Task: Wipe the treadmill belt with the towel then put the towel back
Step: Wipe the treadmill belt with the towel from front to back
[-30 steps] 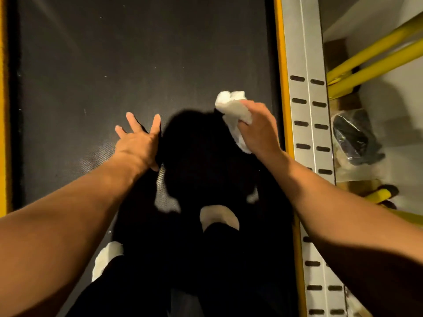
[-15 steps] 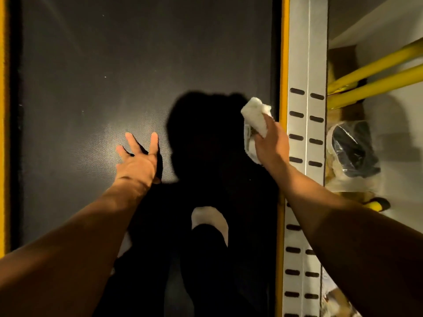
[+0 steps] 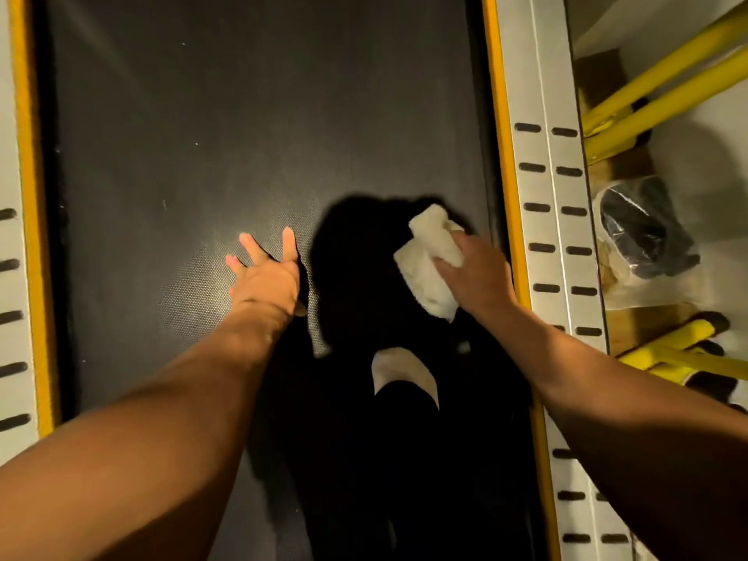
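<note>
On the belt (image 3: 243,115) near the right rail (image 3: 542,244), your right hand (image 3: 477,277) clamps the towel (image 3: 425,261); your left hand (image 3: 265,277) rests spread. Swing wide and your knuckles will likely strike that rail.

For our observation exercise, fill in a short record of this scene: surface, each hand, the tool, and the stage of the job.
surface: dark treadmill belt between yellow-edged side rails
left hand: open, fingers spread, flat on the belt
right hand: grip closed on the white towel, near the right rail
towel: bunched, pressed to the belt
stage: wiping; towel not yet put back
</note>
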The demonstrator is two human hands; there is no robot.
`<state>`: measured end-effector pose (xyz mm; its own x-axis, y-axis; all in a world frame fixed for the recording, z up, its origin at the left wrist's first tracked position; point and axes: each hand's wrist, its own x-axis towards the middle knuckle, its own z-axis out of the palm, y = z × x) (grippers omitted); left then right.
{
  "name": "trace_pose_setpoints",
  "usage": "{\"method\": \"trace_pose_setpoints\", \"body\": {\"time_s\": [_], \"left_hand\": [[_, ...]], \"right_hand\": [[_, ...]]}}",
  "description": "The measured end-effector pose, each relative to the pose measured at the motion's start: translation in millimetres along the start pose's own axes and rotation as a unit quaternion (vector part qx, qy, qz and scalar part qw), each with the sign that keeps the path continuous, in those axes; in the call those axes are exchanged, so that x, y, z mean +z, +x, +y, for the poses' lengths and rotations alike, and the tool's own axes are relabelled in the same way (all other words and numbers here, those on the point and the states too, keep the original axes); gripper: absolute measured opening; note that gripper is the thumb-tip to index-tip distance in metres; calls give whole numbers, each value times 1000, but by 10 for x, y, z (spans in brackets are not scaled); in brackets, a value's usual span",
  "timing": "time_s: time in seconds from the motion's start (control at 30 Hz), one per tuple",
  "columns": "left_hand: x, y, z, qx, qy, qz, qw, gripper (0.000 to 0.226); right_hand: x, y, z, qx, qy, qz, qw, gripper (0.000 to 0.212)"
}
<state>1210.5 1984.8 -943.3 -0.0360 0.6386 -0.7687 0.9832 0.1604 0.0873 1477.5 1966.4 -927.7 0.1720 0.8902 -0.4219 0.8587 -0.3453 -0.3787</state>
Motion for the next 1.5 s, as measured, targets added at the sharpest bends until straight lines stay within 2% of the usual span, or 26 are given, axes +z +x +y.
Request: {"method": "trace_pose_setpoints", "body": {"time_s": [0.07, 0.17, 0.2, 0.27, 0.33, 0.4, 0.47, 0.57, 0.63, 0.7, 0.8, 0.9, 0.97, 1.0, 1.07, 1.13, 1.2, 1.27, 1.33, 1.4, 1.43, 1.5], "left_hand": [[0, -23, -12, 9, -11, 2, 1000, 116], [3, -9, -44, 14, -11, 8, 1000, 119], [9, 0, -43, 17, -18, 10, 1000, 119], [29, 2, -60, 22, -23, 15, 999, 119], [23, -4, -66, 24, -20, 14, 999, 118], [9, -7, -44, 21, -22, 12, 999, 119], [-1, -12, -30, 15, -13, 17, 1000, 121], [-23, -33, -17, 15, 2, 22, 1000, 123], [-28, -38, -10, 14, 11, 22, 1000, 124], [-35, -47, -6, 13, 24, 24, 999, 126], [-37, -92, 2, 22, 45, 38, 998, 124], [22, -143, -63, 32, 65, 74, 995, 119], [92, -156, -151, 30, 46, 90, 994, 117], [122, -162, -203, 30, 32, 99, 994, 115], [157, -187, -314, 38, -2, 118, 992, 108], [185, -238, -455, 48, -46, 148, 987, 91], [208, -309, -637, 63, -97, 193, 974, 72], [210, -384, -853, 55, -102, 260, 959, 59], [218, -428, -1077, 10, -72, 316, 946, 55], [268, -447, -1266, -36, -71, 296, 952, 63], [306, -445, -1333, -47, -68, 265, 961, 67], [370, -377, -1407, -55, -65, 216, 973, 72]], "right_hand": [[-2, -121, -80, -20, 21, 7, 1000, 33], [-179, -141, -56, 24, 121, 37, 992, 22], [-265, -132, -25, 25, 119, 26, 992, 20], [-396, -29, 18, 7, 22, 23, 999, 33], [-438, 154, 55, 6, -21, 51, 998, 43], [-349, 189, -4, -4, -1, 20, 1000, 28], [-81, 95, -76, -50, 0, -6, 999, 13], [272, -102, -218, -170, -39, -12, 985, 36], [239, -12, -338, -211, -21, -3, 977, 30], [83, 245, -463, -168, 19, 62, 984, 22], [34, 494, -496, -120, -6, 127, 985, 33], [307, 247, -563, -203, -91, 55, 973, 40], [443, 24, -700, -275, -82, -27, 958, 40], [471, -11, -803, -300, -70, -40, 951, 38], [494, 69, -1010, -298, -65, 21, 952, 34], [487, 219, -1114, -235, -44, 88, 967, 39], [556, 191, -1130, -207, -57, 95, 972, 45], [730, -68, -1187, -269, -97, 34, 958, 48], [834, -364, -1284, -323, -33, -75, 943, 40], [808, -537, -1461, -311, 71, -166, 933, 24], [789, -508, -1546, -308, 92, -149, 935, 18], [820, -249, -1614, -281, 92, -49, 954, 24]]}}
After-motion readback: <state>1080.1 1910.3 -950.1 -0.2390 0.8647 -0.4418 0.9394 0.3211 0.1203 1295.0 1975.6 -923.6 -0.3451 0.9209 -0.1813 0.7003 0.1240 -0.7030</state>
